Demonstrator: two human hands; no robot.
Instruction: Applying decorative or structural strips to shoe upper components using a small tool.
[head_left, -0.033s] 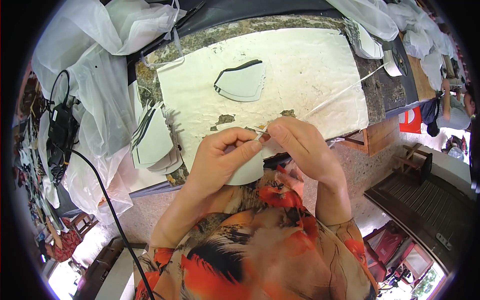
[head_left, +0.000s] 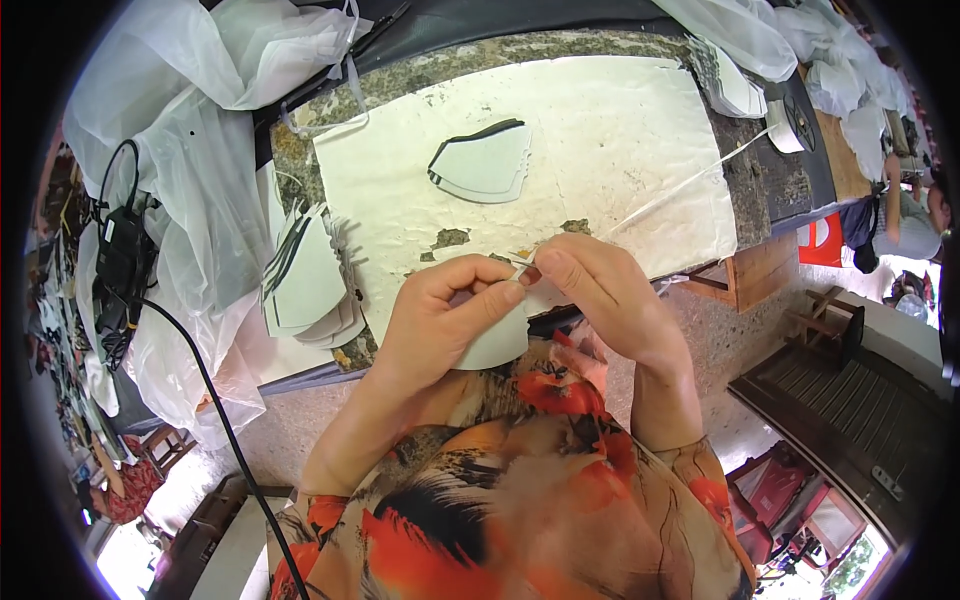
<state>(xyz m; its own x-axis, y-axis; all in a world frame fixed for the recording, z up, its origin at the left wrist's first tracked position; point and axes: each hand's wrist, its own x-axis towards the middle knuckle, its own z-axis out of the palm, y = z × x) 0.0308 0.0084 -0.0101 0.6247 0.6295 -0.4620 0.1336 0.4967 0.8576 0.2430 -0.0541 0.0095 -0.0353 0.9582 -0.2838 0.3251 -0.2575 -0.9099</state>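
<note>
At the near edge of the work board, my left hand (head_left: 450,310) pinches a pale grey-green cut piece (head_left: 497,345) between thumb and fingers. The piece hangs below the hand, toward my lap. My right hand (head_left: 605,290) meets the left at the piece's upper edge, its thumb and fingertips closed. A small whitish sliver shows between the two sets of fingertips; what the right fingers grip is too small to make out. Farther off on the white sheet (head_left: 620,130) lies a small stack of similar pieces (head_left: 483,165) with black edges.
A fanned pile of cut pieces (head_left: 305,285) sits at the left. White tape (head_left: 690,180) runs across the sheet from a roll (head_left: 790,125) at the right. Plastic bags (head_left: 200,170) cover the left side, where a black cable (head_left: 215,400) hangs. More pieces (head_left: 735,90) lie far right.
</note>
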